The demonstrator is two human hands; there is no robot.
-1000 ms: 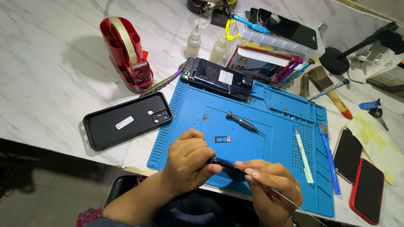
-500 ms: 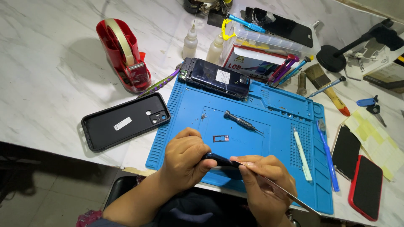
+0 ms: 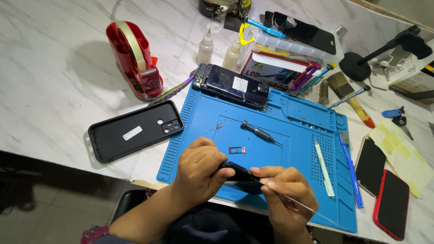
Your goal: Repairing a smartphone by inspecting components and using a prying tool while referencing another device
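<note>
A person's left hand (image 3: 199, 169) clamps a dark phone (image 3: 237, 174) at the near edge of a blue repair mat (image 3: 294, 135), while the right hand (image 3: 285, 194) pinches a thin, clear pick (image 3: 294, 203) against the phone's edge. The work appears to be at the prying stage, with the pick at the seam between body and panel; the next move likely calls for a shallow, steady slide along that seam without flexing the phone. A small card tray (image 3: 237, 150) lies on the mat just beyond the hands, with a precision screwdriver (image 3: 258, 132) farther up and loose screws (image 3: 220, 126) nearby. A second phone (image 3: 233, 85) rests across the mat's far edge. A black case (image 3: 135, 131) and a red tape dispenser (image 3: 133, 58) sit to the left, well apart. Nothing crowds the hands.
</note>
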